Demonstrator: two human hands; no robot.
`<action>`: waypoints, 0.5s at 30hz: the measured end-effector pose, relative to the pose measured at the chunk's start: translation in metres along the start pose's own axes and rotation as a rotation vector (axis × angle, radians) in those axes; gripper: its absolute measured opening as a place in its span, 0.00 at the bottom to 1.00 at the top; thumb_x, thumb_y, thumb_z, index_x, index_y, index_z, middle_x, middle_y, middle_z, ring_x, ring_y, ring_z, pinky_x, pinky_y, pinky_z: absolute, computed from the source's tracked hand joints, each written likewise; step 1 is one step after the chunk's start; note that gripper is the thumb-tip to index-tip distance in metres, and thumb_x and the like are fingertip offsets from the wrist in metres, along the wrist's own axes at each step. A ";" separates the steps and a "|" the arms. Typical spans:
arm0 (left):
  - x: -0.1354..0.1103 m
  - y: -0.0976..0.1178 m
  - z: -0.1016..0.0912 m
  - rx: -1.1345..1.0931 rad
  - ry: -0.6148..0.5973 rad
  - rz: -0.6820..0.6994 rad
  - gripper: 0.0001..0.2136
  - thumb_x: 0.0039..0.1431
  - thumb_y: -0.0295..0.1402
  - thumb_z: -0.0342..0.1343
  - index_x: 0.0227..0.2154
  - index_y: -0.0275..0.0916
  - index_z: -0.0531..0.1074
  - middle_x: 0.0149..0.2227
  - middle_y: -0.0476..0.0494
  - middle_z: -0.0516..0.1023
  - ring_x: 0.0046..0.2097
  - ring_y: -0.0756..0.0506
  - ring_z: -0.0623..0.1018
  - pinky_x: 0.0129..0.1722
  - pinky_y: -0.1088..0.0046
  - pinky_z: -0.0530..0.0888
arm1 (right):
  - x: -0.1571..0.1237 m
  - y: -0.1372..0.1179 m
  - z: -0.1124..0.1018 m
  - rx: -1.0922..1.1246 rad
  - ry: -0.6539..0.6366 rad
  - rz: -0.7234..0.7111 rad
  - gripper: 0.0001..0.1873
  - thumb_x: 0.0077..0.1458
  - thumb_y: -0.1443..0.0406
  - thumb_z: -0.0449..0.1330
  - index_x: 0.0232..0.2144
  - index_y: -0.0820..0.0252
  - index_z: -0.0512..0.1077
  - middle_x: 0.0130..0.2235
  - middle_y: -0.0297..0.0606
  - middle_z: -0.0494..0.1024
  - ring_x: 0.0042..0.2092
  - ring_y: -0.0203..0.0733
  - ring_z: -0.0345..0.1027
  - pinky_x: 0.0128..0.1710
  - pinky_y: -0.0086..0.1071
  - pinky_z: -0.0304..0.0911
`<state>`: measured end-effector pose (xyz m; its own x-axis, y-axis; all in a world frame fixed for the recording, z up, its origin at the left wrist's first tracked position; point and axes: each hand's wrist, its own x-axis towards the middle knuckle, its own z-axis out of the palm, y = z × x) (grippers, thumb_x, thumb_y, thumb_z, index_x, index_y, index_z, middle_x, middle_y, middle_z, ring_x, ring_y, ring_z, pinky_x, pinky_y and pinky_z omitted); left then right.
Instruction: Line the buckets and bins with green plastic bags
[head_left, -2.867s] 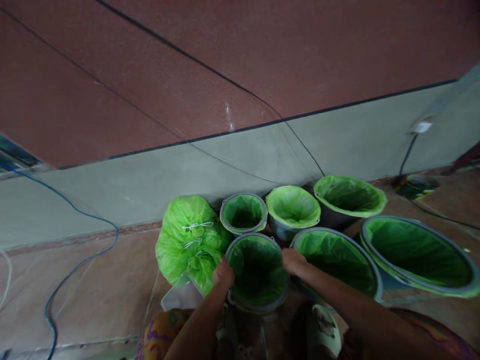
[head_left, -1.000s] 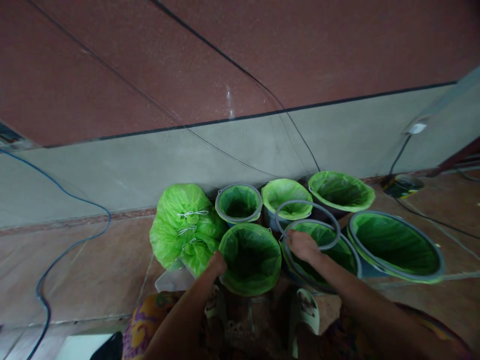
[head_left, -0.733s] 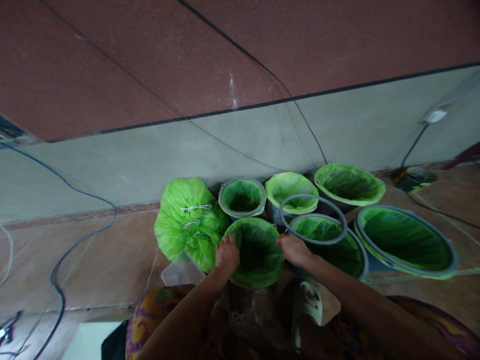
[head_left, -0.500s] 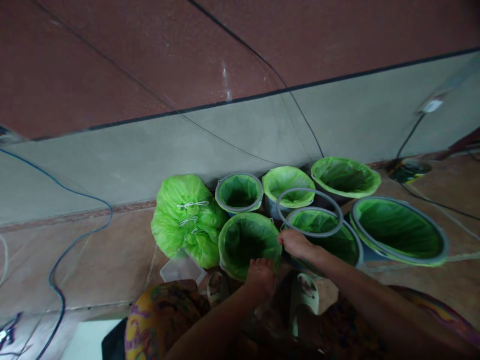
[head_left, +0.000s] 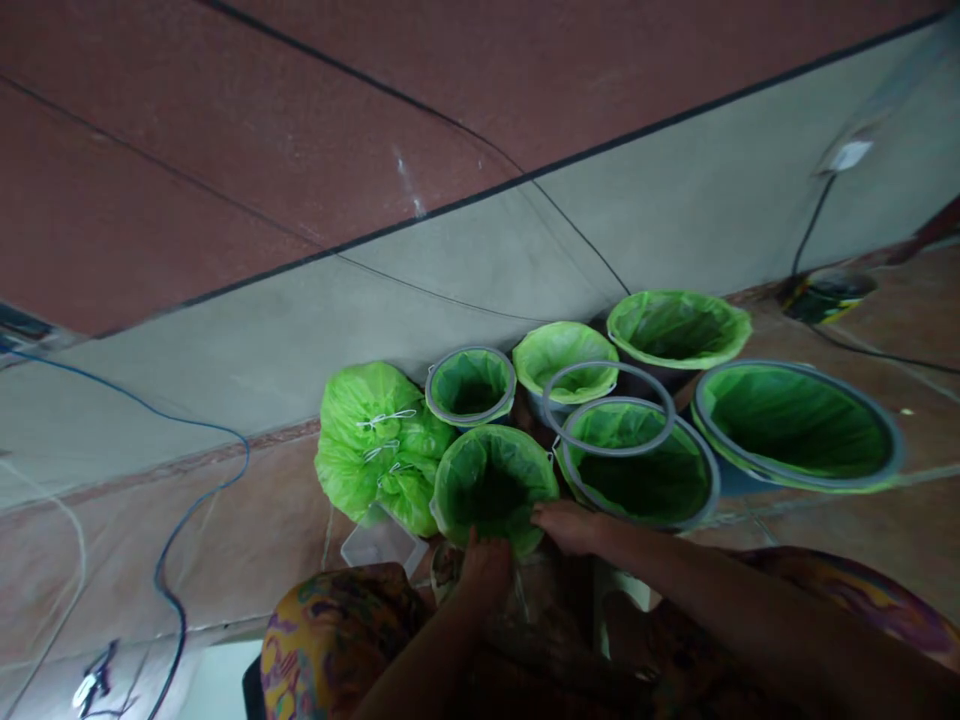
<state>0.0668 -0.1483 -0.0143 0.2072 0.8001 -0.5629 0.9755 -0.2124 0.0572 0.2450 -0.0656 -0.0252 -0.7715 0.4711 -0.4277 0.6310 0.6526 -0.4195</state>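
Note:
Close in front of my knees stands a bin lined with a bright green garbage bag (head_left: 491,478), its edge folded over the rim. My left hand (head_left: 486,568) is at the near rim, fingers curled over the bag's edge. At the right side of the same rim, my right hand (head_left: 568,525) pinches the bag's edge. Both hands are dark, so the fingertips are partly hidden. A loose grey ring (head_left: 670,408) rests tilted across the larger lined bin (head_left: 709,490) on the right.
More green-lined bins stand behind and right: a small one with a grey ring (head_left: 472,418), others (head_left: 562,350), (head_left: 679,300) and a large one (head_left: 896,450). Tied green bags (head_left: 360,400) and a clear plastic container (head_left: 382,540) sit left. A blue cable (head_left: 161,570) crosses the tiles.
My left hand has moved down and left to the bin's near rim. My right hand has slid down along the rim from its upper right side. The view has tilted slightly.

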 end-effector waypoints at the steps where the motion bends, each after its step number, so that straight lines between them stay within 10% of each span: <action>1: -0.005 -0.006 -0.001 0.020 -0.005 -0.002 0.16 0.62 0.25 0.41 0.43 0.33 0.74 0.42 0.36 0.78 0.49 0.41 0.75 0.62 0.52 0.55 | -0.002 -0.003 -0.003 0.021 0.017 -0.024 0.26 0.40 0.76 0.59 0.46 0.66 0.74 0.47 0.50 0.76 0.45 0.49 0.73 0.43 0.34 0.66; 7: -0.031 -0.018 -0.009 0.039 0.082 -0.179 0.22 0.62 0.24 0.40 0.57 0.35 0.65 0.59 0.35 0.66 0.63 0.38 0.62 0.62 0.50 0.55 | -0.007 0.006 -0.042 0.141 0.156 0.011 0.27 0.42 0.77 0.57 0.47 0.58 0.75 0.46 0.42 0.78 0.49 0.44 0.71 0.47 0.30 0.62; 15: -0.025 0.044 0.000 -0.165 0.199 -0.112 0.19 0.59 0.26 0.45 0.52 0.39 0.68 0.51 0.41 0.73 0.53 0.43 0.71 0.55 0.65 0.65 | -0.025 0.021 -0.056 0.096 0.099 0.064 0.16 0.43 0.77 0.56 0.30 0.59 0.79 0.33 0.39 0.80 0.38 0.42 0.72 0.36 0.27 0.61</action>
<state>0.1051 -0.1774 0.0021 0.0916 0.9113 -0.4015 0.9887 -0.0351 0.1459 0.2732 -0.0306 0.0220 -0.7306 0.5691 -0.3773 0.6805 0.5618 -0.4705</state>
